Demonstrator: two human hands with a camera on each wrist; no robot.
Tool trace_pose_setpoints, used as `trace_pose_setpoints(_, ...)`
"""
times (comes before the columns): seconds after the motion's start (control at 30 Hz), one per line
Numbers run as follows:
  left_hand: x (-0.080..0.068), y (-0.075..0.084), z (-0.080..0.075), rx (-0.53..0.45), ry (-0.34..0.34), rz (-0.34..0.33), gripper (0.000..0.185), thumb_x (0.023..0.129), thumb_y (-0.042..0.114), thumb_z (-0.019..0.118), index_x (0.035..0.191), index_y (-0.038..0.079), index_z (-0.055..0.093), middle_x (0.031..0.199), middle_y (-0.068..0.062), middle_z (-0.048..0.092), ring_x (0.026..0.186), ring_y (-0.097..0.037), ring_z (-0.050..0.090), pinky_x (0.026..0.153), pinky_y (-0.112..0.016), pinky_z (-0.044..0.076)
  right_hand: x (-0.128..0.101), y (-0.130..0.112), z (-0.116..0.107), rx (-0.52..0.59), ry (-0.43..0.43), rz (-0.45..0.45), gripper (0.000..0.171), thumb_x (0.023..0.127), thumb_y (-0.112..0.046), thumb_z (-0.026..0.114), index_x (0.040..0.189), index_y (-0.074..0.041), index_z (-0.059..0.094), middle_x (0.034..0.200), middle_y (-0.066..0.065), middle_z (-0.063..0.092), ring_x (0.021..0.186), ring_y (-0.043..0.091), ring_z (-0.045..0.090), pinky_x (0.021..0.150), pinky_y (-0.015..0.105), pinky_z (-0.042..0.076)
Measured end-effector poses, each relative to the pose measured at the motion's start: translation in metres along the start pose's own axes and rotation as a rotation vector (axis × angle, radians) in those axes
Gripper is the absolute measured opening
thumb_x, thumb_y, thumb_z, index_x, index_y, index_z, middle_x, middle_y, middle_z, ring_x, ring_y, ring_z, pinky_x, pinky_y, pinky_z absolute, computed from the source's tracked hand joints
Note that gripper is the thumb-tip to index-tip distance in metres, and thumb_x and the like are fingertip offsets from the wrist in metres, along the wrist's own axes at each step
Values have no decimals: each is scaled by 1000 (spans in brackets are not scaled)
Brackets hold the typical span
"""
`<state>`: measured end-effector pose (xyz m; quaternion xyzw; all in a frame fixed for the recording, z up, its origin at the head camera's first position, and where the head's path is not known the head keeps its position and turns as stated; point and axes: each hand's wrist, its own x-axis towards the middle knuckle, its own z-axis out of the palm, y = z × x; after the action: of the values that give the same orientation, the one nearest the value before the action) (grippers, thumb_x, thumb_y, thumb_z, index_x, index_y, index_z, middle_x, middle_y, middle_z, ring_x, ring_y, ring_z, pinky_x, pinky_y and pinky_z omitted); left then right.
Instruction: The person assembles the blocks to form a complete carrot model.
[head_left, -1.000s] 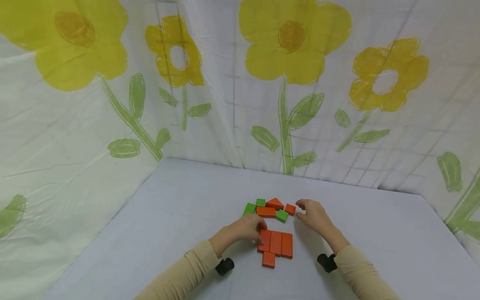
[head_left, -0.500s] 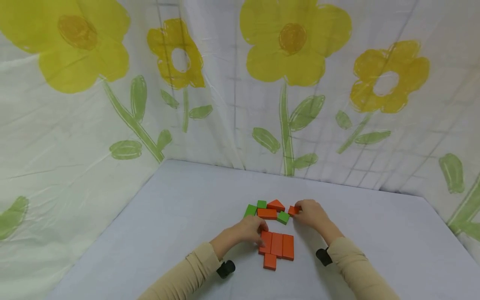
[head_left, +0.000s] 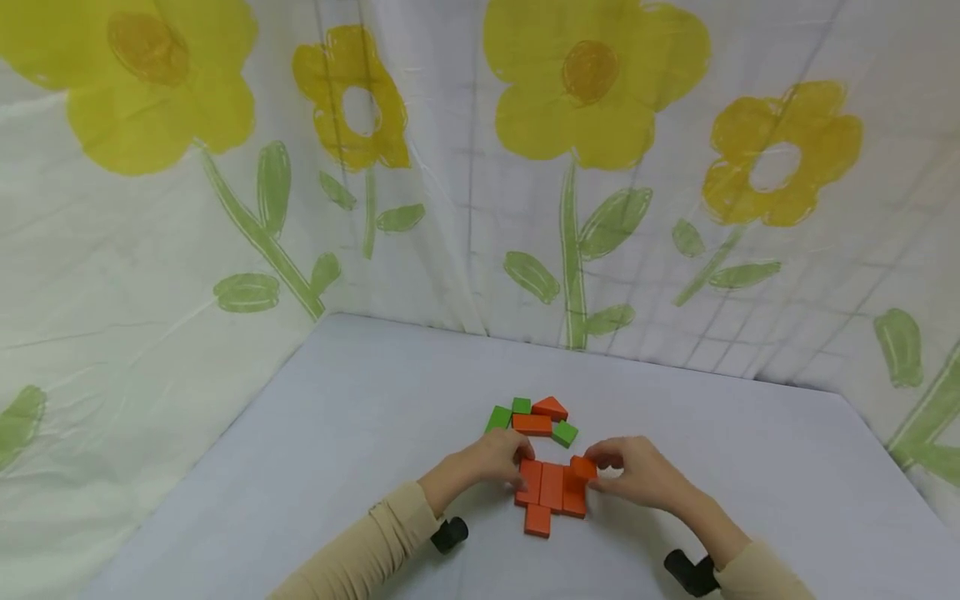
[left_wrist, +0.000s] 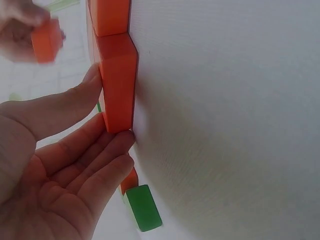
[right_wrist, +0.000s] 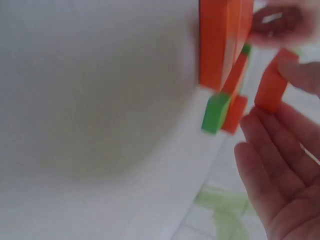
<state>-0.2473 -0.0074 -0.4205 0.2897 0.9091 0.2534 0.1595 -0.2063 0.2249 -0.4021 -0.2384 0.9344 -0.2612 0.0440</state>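
Three orange rectangular blocks lie side by side on the table, with a small orange square block against their near side. My left hand holds the leftmost rectangular block; in the left wrist view the thumb lies along this block and the fingers meet its end. My right hand pinches another small orange block between thumb and fingers. That block is raised over the far end of the rightmost rectangular block. In the right wrist view the held block is tilted, clear of the row.
Beyond the row lie an orange triangle block, an orange rectangular block and green blocks, including one at the right and one at the left. A flower-printed curtain stands behind the white table.
The right hand reached the small orange block at the far right of the loose group, took hold of it and brought it nearer, over the row. The left hand stayed put.
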Motion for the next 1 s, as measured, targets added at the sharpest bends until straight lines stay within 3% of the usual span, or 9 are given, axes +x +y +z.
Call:
trace_pose_setpoints(0.13,0,1,-1,8,-2,3,35,67,17,77,98,9,62,81,6,52,74,-8,44,66,-19,40,-15,-18,9,35,-130,-122,28,74,-21,70,99,-11,65,92,-10,61,82,7,56,71,28,47)
trace_pose_setpoints(0.23,0,1,-2,13,-5,6,36,67,18,76,99,9,62,81,6,52,73,-8,44,65,-19,40,-22,-27,16,-1,-196,-212,25,74,-20,70,98,-15,66,93,-15,58,83,3,54,72,26,46)
trace_pose_setpoints(0.4,0,1,-2,20,-3,6,36,67,18,77,99,8,63,80,5,52,73,-8,44,65,-19,39,-28,-37,23,-73,-253,-264,24,73,-16,70,96,-19,67,93,-15,55,82,2,52,73,23,46)
trace_pose_setpoints(0.6,1,0,-1,23,-5,6,35,67,18,77,98,9,63,81,5,53,73,-8,43,65,-19,39,-33,-47,32,-96,-167,-172,22,73,-28,70,89,-14,64,81,-13,52,67,0,47,60,19,44)
trace_pose_setpoints(0.73,1,1,-2,18,0,3,35,67,18,77,98,8,63,80,5,52,73,-8,44,65,-19,40,-33,-53,40,-190,-129,-78,26,72,-38,69,78,-16,58,62,-12,42,51,1,36,47,18,34)
trace_pose_setpoints(0.87,0,1,-2,20,-3,7,35,67,17,77,98,8,63,80,5,52,72,-8,44,65,-19,39,-32,-55,45,-252,-160,-19,26,71,-38,69,75,-15,57,55,-12,38,47,2,33,45,18,30)
trace_pose_setpoints(1.0,1,1,-1,24,-5,7,35,67,17,77,98,8,63,80,6,52,73,-8,44,65,-19,39,-31,-56,47,-260,-141,-28,28,69,-33,72,80,-10,62,58,-11,45,48,2,36,47,18,34)
